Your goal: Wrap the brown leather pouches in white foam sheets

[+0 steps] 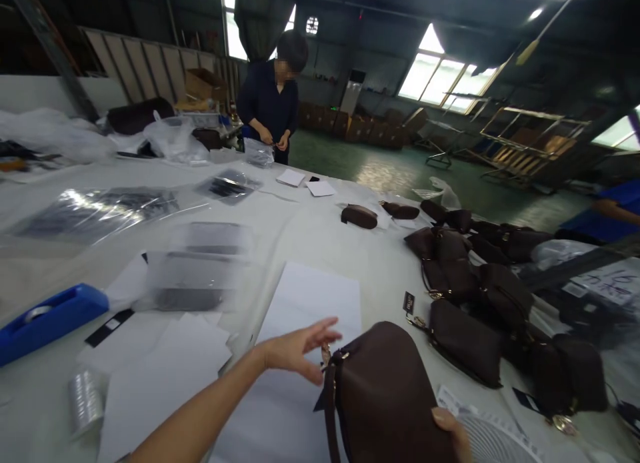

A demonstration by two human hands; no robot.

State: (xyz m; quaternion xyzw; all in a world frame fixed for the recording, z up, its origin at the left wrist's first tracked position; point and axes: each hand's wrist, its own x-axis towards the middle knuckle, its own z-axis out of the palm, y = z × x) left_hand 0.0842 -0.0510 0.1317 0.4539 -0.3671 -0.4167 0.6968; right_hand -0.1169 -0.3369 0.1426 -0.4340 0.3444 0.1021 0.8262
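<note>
A dark brown handbag stands tilted in front of me, over white paper sheets on the table. My right hand grips its lower right side, the thumb on the leather and the other fingers mostly hidden. Beside the bag's top left end is my left hand, fingers spread, close to a small gold metal charm. Whether the fingertips touch the charm I cannot tell. A brown strap hangs down along the bag's left side, with a dark tag partly behind it.
Several brown bags are heaped to the right, some with tags. On the left lie a blue tape dispenser, a tape roll, blurred clear plastic bags and white sheets. A co-worker stands beyond the table, hands together.
</note>
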